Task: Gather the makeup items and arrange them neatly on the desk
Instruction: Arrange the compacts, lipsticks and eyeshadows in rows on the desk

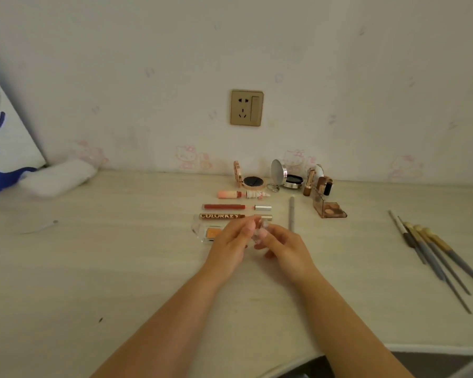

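Note:
Both my hands meet at the desk's middle around a small clear makeup case (258, 232). My left hand (230, 245) pinches it from the left and my right hand (281, 246) holds it from the right. Beside them lies a clear orange eyeshadow pan (213, 232). Behind lie three lip tubes in a row: a Colorkey gloss (221, 216), a red gloss (224, 206) and a pink lipstick (231, 194). Two open compacts (253, 181) (291, 179), brown lipsticks (309, 184), an open brown eyeshadow palette (330, 210) and a grey pencil (292, 214) stand near the wall.
Several makeup brushes (432, 252) lie fanned at the right on the pale wooden desk (93, 268). A white cloth roll (58, 178) and a blue-and-white bag (3, 159) sit far left. A wall socket (247, 107) is above. The desk's front edge drops off at bottom right.

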`<state>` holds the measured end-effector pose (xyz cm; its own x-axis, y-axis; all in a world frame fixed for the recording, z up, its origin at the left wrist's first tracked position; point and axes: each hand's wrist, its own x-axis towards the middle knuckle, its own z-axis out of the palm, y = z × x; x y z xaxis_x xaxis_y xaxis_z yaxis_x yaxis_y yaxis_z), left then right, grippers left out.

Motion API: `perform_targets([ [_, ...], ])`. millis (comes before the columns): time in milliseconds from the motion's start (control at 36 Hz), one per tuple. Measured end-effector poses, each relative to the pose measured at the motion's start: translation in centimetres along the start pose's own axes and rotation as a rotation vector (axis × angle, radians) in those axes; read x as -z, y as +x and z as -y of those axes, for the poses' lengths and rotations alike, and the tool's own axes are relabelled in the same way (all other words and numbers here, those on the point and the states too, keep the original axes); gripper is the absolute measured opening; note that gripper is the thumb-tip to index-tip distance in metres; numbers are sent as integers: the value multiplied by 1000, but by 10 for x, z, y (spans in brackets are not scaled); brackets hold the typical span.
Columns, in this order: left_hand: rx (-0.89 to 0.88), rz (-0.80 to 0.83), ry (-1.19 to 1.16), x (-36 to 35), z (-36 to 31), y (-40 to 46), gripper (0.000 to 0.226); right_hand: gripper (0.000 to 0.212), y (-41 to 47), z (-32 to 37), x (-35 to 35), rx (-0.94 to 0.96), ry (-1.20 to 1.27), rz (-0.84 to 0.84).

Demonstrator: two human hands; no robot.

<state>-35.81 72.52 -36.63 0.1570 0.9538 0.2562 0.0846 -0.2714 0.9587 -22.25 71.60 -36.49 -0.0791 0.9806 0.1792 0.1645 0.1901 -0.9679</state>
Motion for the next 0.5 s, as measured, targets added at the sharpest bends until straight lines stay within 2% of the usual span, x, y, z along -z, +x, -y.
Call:
perform_targets([
  [194,19,60,26,2,0,0,18,22,0,2,2,-67,36,5],
  [333,8,145,46,7,0,-1,49,34,-1,4,4,-96,48,33],
  [500,-33,130,125,5,-2,-1,38,38,-1,4,5,-132,61,28],
])
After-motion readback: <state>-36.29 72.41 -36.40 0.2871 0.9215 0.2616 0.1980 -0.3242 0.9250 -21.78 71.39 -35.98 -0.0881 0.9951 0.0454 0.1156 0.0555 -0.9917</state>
